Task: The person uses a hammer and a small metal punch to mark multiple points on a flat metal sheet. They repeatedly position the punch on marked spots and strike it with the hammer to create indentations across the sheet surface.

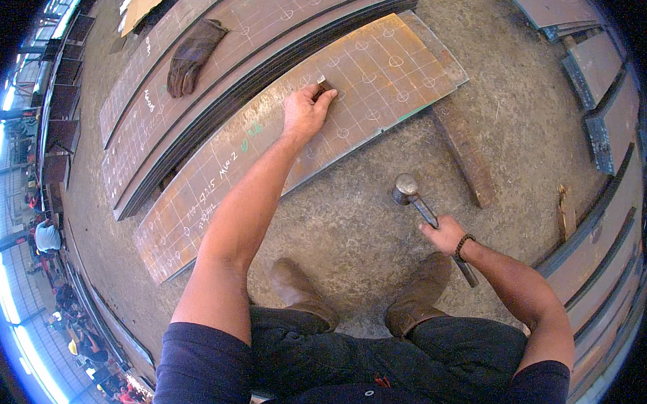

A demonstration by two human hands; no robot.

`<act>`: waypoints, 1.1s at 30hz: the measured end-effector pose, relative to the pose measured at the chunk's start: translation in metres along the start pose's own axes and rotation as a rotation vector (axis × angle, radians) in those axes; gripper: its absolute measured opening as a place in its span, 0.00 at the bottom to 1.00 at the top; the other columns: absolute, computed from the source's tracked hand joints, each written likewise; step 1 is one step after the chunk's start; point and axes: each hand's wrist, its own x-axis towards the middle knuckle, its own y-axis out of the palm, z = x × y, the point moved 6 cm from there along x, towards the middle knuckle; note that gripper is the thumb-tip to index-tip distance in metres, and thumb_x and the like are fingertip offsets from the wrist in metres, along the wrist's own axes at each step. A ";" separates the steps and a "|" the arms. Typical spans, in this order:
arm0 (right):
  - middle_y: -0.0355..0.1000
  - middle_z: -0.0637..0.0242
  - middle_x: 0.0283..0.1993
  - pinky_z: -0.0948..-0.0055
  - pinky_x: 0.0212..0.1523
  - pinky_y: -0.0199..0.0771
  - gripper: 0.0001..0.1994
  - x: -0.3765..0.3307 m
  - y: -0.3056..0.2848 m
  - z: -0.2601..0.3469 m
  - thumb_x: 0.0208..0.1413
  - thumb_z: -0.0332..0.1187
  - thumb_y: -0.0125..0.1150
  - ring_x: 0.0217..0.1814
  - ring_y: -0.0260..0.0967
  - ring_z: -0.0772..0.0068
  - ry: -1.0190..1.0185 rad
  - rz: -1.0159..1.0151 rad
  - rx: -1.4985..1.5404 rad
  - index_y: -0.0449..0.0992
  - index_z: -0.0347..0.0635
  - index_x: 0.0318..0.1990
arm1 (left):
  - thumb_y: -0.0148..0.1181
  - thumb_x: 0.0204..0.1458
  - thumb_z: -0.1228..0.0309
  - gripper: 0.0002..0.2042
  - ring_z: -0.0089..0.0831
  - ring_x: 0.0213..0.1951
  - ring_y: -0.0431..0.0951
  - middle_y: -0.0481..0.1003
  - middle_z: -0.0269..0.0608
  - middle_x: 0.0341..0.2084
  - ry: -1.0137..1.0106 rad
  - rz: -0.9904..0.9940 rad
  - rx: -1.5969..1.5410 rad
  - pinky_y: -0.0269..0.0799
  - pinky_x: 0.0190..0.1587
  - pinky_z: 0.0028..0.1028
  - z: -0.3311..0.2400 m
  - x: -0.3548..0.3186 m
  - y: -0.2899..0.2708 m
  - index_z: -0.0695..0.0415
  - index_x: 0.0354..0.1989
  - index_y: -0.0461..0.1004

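Observation:
My left hand [306, 114] pinches a short dark metal block, like a stamp or punch [323, 83], against a long steel plate [357, 95]. Chalk grid lines, drawn circles and white and green handwriting cover the plate, and its right end is rusty orange. My right hand [445, 235] is closed round the handle of a hammer [406, 185]. The hammer's rounded steel head hangs over the concrete floor, right of the plate and apart from it. A beaded bracelet sits on my right wrist.
Beyond the plate lies a stack of similar marked plates [266, 19] with a dark work glove [194, 55] on it. A rusty bar [464, 154] props out from under the plate's right end. More stacked plates [595, 264] line the right side. People [79, 343] show far left.

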 end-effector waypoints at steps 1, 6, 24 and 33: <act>0.71 0.50 0.20 0.54 0.29 0.70 0.28 0.001 0.001 -0.001 0.51 0.56 0.59 0.25 0.73 0.49 -0.002 0.000 -0.008 0.74 0.34 0.22 | 0.64 0.50 0.60 0.15 0.43 0.29 0.79 0.78 0.51 0.24 -0.011 0.009 0.017 0.73 0.35 0.37 0.001 0.000 0.000 0.61 0.33 0.79; 0.71 0.51 0.20 0.54 0.28 0.69 0.29 -0.006 0.002 0.003 0.52 0.59 0.57 0.24 0.72 0.51 -0.038 -0.112 -0.052 0.74 0.36 0.24 | 0.62 0.53 0.61 0.14 0.40 0.29 0.78 0.78 0.50 0.26 0.185 0.004 0.112 0.72 0.35 0.36 -0.011 -0.002 -0.001 0.62 0.34 0.78; 0.63 0.74 0.19 0.76 0.19 0.59 0.24 -0.033 -0.140 0.264 0.63 0.55 0.49 0.19 0.60 0.80 -0.945 -0.518 0.445 0.67 0.39 0.32 | 0.60 0.51 0.68 0.11 0.51 0.40 0.77 0.76 0.52 0.35 0.401 -0.037 0.082 0.73 0.44 0.42 -0.024 -0.007 -0.002 0.62 0.38 0.76; 0.64 0.58 0.18 0.58 0.28 0.64 0.32 0.009 -0.091 0.173 0.61 0.60 0.46 0.22 0.62 0.64 -0.248 -0.357 0.237 0.71 0.32 0.26 | 0.61 0.51 0.66 0.12 0.51 0.41 0.77 0.77 0.53 0.38 0.345 -0.003 0.114 0.74 0.45 0.41 -0.020 -0.003 -0.001 0.62 0.39 0.77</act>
